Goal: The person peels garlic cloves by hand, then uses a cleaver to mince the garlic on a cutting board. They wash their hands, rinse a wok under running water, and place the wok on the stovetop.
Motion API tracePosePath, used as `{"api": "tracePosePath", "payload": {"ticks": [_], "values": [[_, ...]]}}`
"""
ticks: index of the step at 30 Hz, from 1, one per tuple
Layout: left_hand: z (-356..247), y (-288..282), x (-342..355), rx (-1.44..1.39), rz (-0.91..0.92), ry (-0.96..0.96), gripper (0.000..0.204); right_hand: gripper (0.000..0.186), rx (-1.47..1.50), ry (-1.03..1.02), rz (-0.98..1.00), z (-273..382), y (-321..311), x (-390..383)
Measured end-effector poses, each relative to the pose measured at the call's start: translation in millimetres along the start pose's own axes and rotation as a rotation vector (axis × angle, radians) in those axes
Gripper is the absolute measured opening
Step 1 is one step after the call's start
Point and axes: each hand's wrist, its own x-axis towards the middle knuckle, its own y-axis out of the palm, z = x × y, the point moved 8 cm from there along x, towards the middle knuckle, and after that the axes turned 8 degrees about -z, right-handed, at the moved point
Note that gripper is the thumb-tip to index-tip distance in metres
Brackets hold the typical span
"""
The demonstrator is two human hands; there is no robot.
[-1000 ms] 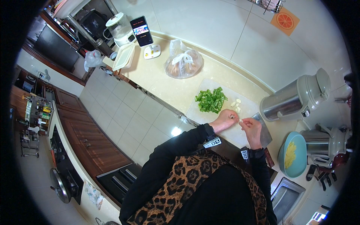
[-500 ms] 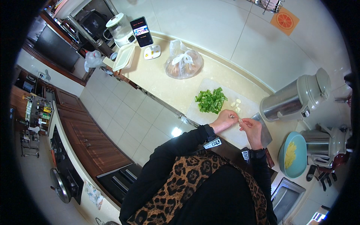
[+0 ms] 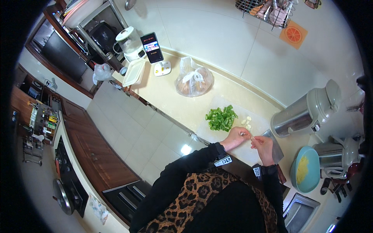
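Observation:
My left hand [image 3: 235, 138] and my right hand [image 3: 263, 148] meet over a white cutting board [image 3: 209, 133], both pinching a small pale piece [image 3: 251, 138], apparently a garlic clove. Chopped green pepper [image 3: 220, 118] lies in a heap above my left hand, with several peeled cloves [image 3: 247, 122] just right of it. A cleaver [image 3: 276, 149] lies at the board's right side, partly behind my right hand.
Along the counter are a knotted plastic bag [image 3: 194, 81], a phone on a stand [image 3: 152, 46], a lidded container [image 3: 134, 73], a glass kettle [image 3: 130, 42], steel flasks [image 3: 297, 116], a bowl of yellow pieces [image 3: 305, 169] and knives [image 3: 338, 188]. A sink [image 3: 299, 211] is lower right.
The camera has tilted, so the counter and my hands appear lower in the picture. My fingers have shifted slightly while staying together on the small piece.

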Motion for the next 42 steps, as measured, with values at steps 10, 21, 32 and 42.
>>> {"api": "tracePosePath", "payload": {"ticks": [10,21,32,42], "values": [[14.0,0.0,0.7,-0.058,0.007,-0.132,0.009,0.017,0.042,0.025,0.012,-1.9,2.0,-0.7],[18.1,1.7,-0.1,-0.112,-0.03,-0.124,0.01,0.017,-0.002,-0.083,-0.049,-3.3,3.6,1.2],[4.4,8.1,-9.3,-0.248,0.082,-0.233,0.01,0.024,0.305,0.25,0.02,-15.0,6.7,2.1],[2.7,2.7,-8.1,-0.244,0.062,-0.243,0.013,0.024,0.236,0.143,-0.023,3.2,6.2,0.9]]}}
